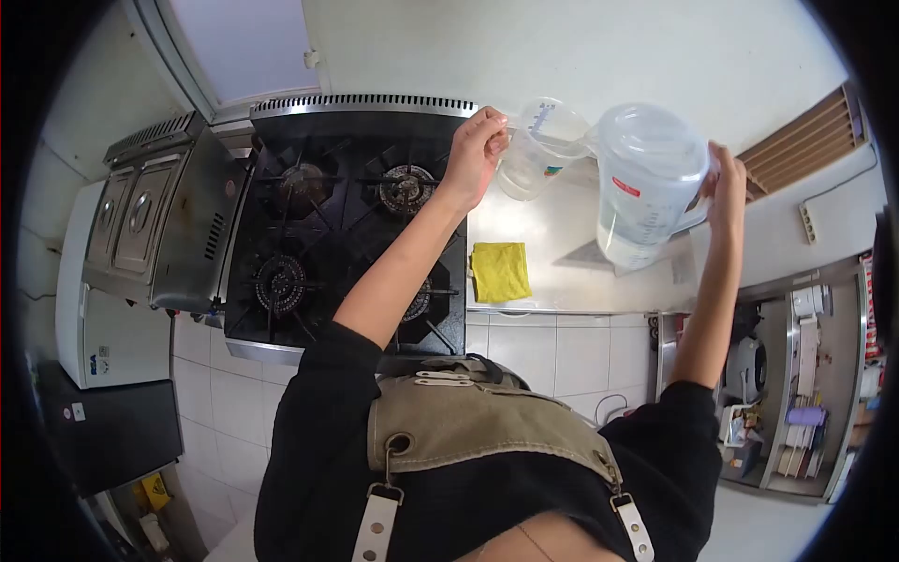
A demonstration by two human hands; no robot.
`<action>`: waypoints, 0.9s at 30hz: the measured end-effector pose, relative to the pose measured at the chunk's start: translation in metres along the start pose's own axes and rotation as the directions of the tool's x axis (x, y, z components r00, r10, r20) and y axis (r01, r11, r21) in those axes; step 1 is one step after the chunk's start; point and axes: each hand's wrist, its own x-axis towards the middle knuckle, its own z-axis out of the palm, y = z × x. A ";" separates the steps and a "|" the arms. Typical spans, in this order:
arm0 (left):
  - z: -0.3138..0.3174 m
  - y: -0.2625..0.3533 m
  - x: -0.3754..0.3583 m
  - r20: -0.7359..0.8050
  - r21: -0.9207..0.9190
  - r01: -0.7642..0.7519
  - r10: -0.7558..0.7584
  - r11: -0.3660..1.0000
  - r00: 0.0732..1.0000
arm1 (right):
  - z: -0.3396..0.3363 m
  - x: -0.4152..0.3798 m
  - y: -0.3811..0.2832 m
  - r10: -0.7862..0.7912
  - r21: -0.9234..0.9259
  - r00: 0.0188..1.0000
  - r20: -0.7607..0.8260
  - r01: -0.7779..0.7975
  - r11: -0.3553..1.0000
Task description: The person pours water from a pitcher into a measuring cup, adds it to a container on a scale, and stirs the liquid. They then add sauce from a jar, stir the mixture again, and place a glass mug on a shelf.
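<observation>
Cloth point(501, 273) lies near the front edge of the counter point(552, 220), just right of the stove point(342, 234). Right hand point(726, 183) is closed on the handle of the pitcher point(646, 192), lid on, spout side facing the cup point(538, 155), probably to line the 2 up. Left hand point(476, 155) grips the cup's left side, likely steadying it; can't tell if it's on the counter. Wall point(562, 47) behind limits reach.
</observation>
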 end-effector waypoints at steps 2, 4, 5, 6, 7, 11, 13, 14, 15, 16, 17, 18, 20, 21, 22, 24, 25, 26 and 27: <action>-0.002 0.002 0.002 0.000 0.015 -0.018 0.018 1.000 1.000 | 0.001 0.007 0.036 0.087 0.262 0.993 -0.082 -0.063 0.963; -0.006 0.005 0.004 0.021 0.037 -0.039 0.038 0.999 0.999 | 0.012 0.006 0.065 0.136 0.458 0.983 -0.124 -0.065 0.887; -0.010 0.006 0.005 0.015 0.045 -0.054 0.053 0.998 0.998 | 0.025 0.000 0.073 0.163 0.515 0.966 -0.200 -0.038 0.856; -0.014 0.006 0.006 0.007 0.062 -0.055 0.055 0.997 0.998 | 0.024 0.007 0.098 0.209 0.560 0.964 -0.162 -0.084 0.824; -0.017 0.008 0.005 -0.002 0.080 -0.057 0.057 0.995 0.998 | 0.032 0.009 0.115 0.263 0.589 0.940 -0.216 -0.089 0.803; -0.029 0.022 -0.002 -0.065 0.104 -0.085 0.093 0.991 0.994 | 0.068 0.019 0.177 0.289 0.638 0.948 -0.137 -0.139 0.758; -0.035 0.034 -0.009 -0.104 0.134 -0.112 0.126 0.985 0.986 | 0.097 0.031 0.203 0.297 0.597 0.941 -0.163 -0.146 0.789; -0.039 0.040 -0.014 -0.130 0.117 -0.121 0.136 0.986 0.982 | 0.110 0.035 0.216 0.322 0.554 0.935 -0.146 -0.192 0.810; -0.044 0.046 -0.020 -0.156 0.100 -0.132 0.147 0.986 0.977 | 0.122 0.038 0.227 0.346 0.507 0.929 -0.130 -0.237 0.828; -0.050 0.051 -0.026 -0.166 0.093 -0.166 0.180 0.982 0.970 | 0.135 0.041 0.240 0.336 0.515 0.937 -0.092 -0.244 0.822; -0.054 0.058 -0.033 -0.183 0.115 -0.194 0.212 0.974 0.960 | 0.149 0.046 0.255 0.342 0.532 0.934 -0.104 -0.238 0.812; -0.057 0.065 -0.040 -0.196 0.127 -0.206 0.228 0.970 0.954 | 0.162 0.049 0.272 0.352 0.549 0.929 -0.117 -0.235 0.802; -0.061 0.078 -0.057 -0.227 0.184 -0.235 0.274 0.955 0.935 | 0.190 0.056 0.296 0.373 0.576 0.916 -0.146 -0.228 0.785; -0.065 0.083 -0.065 -0.246 0.207 -0.254 0.302 0.945 0.921 | 0.205 0.057 0.300 0.381 0.601 0.905 -0.188 -0.201 0.773; -0.069 0.088 -0.074 -0.251 0.232 -0.263 0.319 0.936 0.914 | 0.218 0.061 0.311 0.378 0.606 0.914 -0.149 -0.218 0.765; -0.073 0.098 -0.093 -0.284 0.281 -0.286 0.364 0.916 0.887 | 0.240 0.071 0.329 0.407 0.608 0.878 -0.253 -0.183 0.772; -0.077 0.102 -0.103 -0.293 0.301 -0.306 0.393 0.903 0.871 | 0.249 0.072 0.330 0.401 0.616 0.889 -0.219 -0.193 0.764; -0.084 0.105 -0.112 -0.342 0.294 -0.312 0.404 0.904 0.848 | 0.258 0.074 0.330 0.421 0.640 0.874 -0.242 -0.183 0.746; -0.089 0.108 -0.122 -0.392 0.283 -0.316 0.410 0.906 0.824 | 0.265 0.073 0.330 0.443 0.660 0.857 -0.265 -0.173 0.731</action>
